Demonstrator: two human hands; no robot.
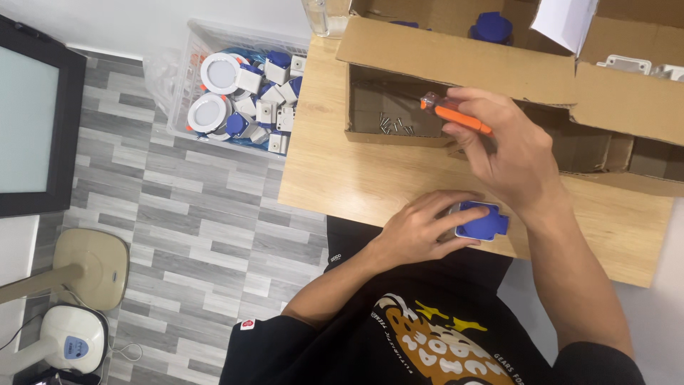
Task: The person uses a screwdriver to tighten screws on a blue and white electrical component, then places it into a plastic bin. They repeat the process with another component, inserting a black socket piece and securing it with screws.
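Observation:
My left hand grips a blue plastic socket part and holds it down at the near edge of the wooden table. My right hand hovers just above it and holds an orange-handled screwdriver, whose handle points up and to the left. The screwdriver's tip is hidden behind my fingers. A small heap of screws lies in the open cardboard box right behind my hands.
A clear plastic crate on the grey plank floor holds several white round lamps and blue-white parts. More blue parts and white parts lie in the cardboard boxes. A dark screen and a fan base stand at left.

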